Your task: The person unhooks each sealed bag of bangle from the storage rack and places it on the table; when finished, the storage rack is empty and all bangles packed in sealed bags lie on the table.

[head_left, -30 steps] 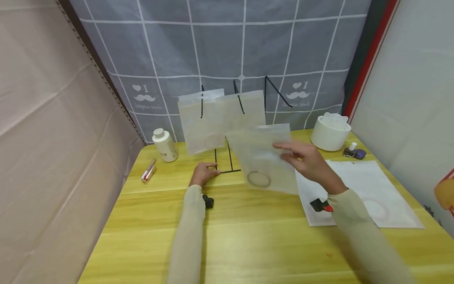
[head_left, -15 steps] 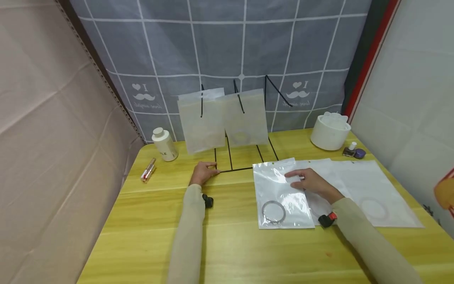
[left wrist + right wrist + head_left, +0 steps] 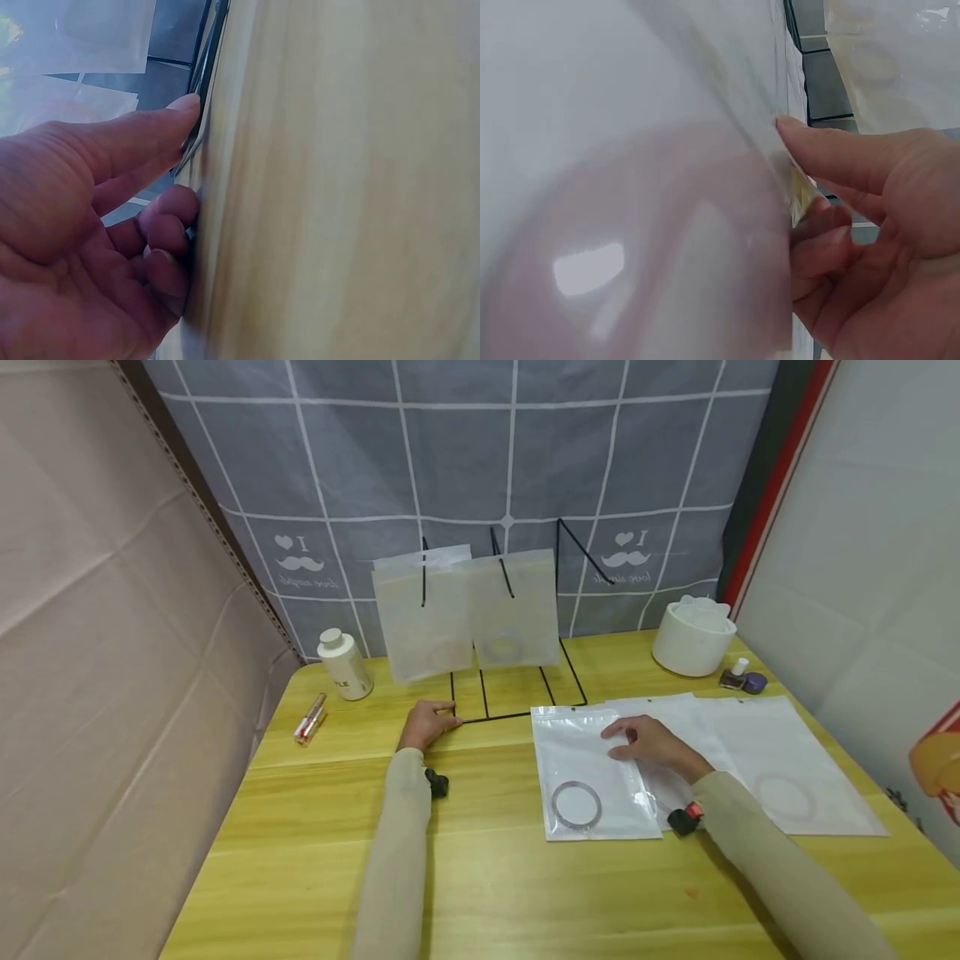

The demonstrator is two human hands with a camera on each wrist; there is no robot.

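The right hand (image 3: 656,745) pinches the edge of a bag (image 3: 573,743) on the table (image 3: 495,877). A ring (image 3: 554,804) sits inside, near the bottom. This bag partly covers more bags (image 3: 787,739), and a faint ring shows in the far one. The left hand (image 3: 426,725) pinches the front corner of the black rack (image 3: 498,718), where other bags (image 3: 517,610) hang.

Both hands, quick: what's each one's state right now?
Left hand: closed, pinching the front corner of the black wire rack.
Right hand: closed, pinching the edge of the leftmost flat-lying pouch.
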